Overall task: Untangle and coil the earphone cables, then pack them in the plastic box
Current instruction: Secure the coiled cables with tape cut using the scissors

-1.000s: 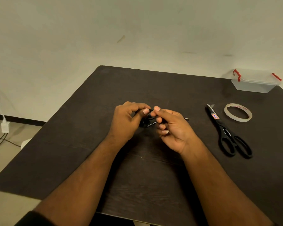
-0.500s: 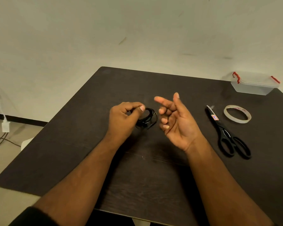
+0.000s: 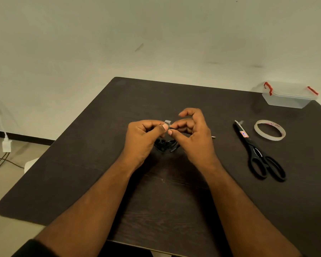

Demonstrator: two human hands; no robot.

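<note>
Our left hand (image 3: 145, 138) pinches the cable coil (image 3: 166, 144); our right hand (image 3: 190, 135) pinches tape (image 3: 167, 122) above it, which may stick to itself.

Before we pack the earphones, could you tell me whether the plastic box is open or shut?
Shut: the plastic box has its lid on, red latches at both ends.

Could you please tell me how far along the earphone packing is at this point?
The black cable already looks coiled. Right now the left hand and right hand pinch it together at a small piece of tape, apparently binding it. Packing is left: the plastic box sits closed at the table's far corner.
</note>
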